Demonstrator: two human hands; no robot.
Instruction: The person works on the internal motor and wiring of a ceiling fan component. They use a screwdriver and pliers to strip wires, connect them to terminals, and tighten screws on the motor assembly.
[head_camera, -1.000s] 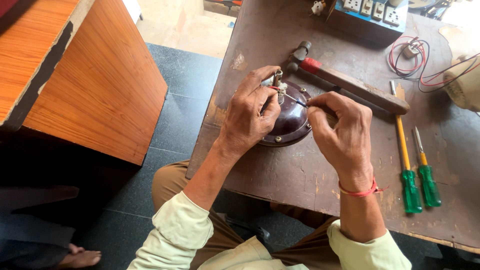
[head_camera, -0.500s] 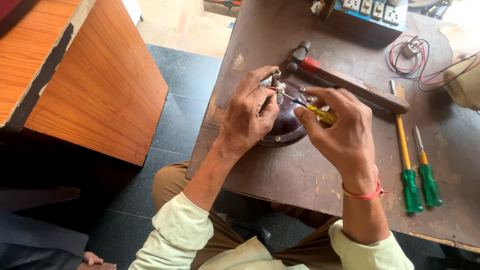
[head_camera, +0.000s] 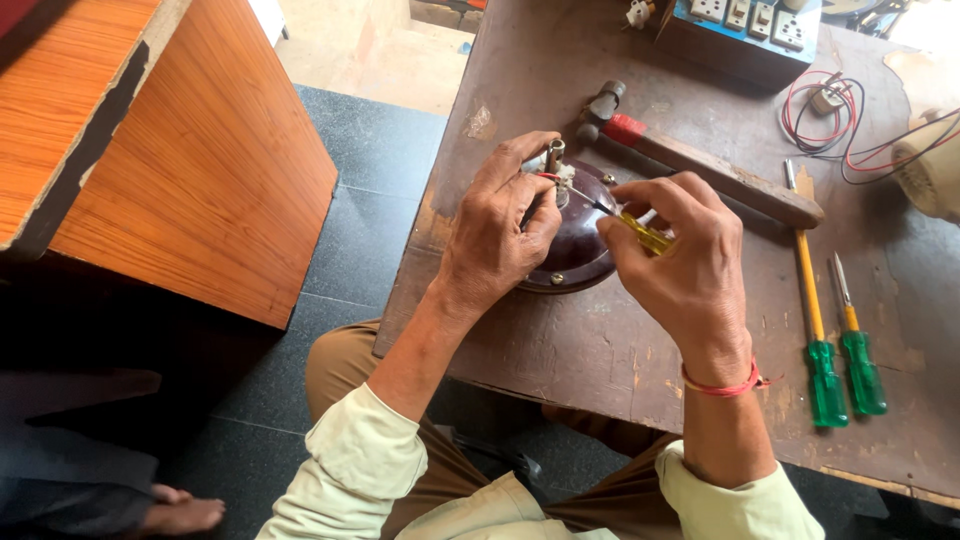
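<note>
A dark brown dome-shaped part (head_camera: 575, 245) lies on the worn brown table (head_camera: 600, 350), with a small white and metal fitting (head_camera: 556, 170) on its top. My left hand (head_camera: 500, 235) rests over the dome's left side, its fingers pinching that fitting. My right hand (head_camera: 680, 265) grips a small yellow-handled screwdriver (head_camera: 640, 232), whose thin metal tip points left and touches the fitting. A red thread band circles my right wrist.
A hammer (head_camera: 700, 165) with a red collar and wooden handle lies behind the dome. Two green-handled screwdrivers (head_camera: 840, 360) lie at the right. A blue switchboard (head_camera: 745, 30) and red and black wires (head_camera: 840, 120) sit at the back. An orange wooden cabinet (head_camera: 190, 170) stands left.
My right hand has turned and drawn back slightly to the right, so the yellow screwdriver handle now shows. The left hand keeps its hold on the fitting.
</note>
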